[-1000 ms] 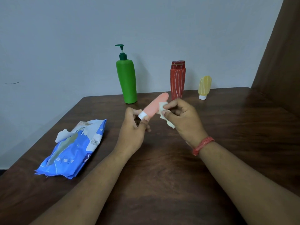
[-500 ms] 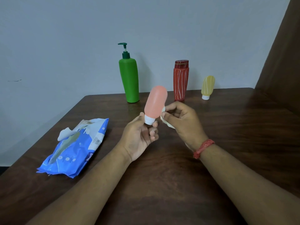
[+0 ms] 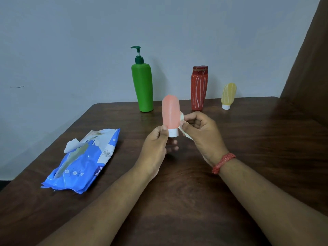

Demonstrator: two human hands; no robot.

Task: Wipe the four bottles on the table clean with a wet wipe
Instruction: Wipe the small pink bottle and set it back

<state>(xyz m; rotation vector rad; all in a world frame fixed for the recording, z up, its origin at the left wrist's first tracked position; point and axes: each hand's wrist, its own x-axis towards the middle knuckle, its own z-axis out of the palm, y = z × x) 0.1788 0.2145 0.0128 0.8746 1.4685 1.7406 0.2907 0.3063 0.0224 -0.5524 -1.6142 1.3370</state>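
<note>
- Pink bottle (image 3: 170, 110) stands upright in the air over the middle of the table (image 3: 248, 139), white cap (image 3: 173, 133) down, rounded end up
- Left hand (image 3: 156, 148) grips it at the cap, thumb on the near side and fingers curled behind and beneath; the bottle does not touch the tabletop
- Right hand (image 3: 200, 132) is closed on a bunched white wipe (image 3: 182, 121), pinched between thumb and fingertips
- Wipe is pressed against the lower right side of the pink body, just above the cap; a loose corner hangs below the thumb
- Red band (image 3: 223, 163) circles the right wrist
- Both forearms reach in from the near edge, well apart at the bottom and converging at the bottle
- Green pump bottle (image 3: 142, 87) stands upright at the far edge, behind and slightly left of the pink one, nozzle pointing left
- Red bottle (image 3: 199, 87) with thin white stripes stands upright to its right, behind the right hand
- Yellow bottle (image 3: 228, 95), small, stands on its white cap further right, leaning a little, near the far edge
- Blue pack (image 3: 83, 160) of wipes lies flat to the left of the left hand, well apart from it, its flap open with a white sheet sticking out at the top
- Grey wall (image 3: 88, 41) rises behind the table; a brown panel (image 3: 308, 68) closes off the right side
</note>
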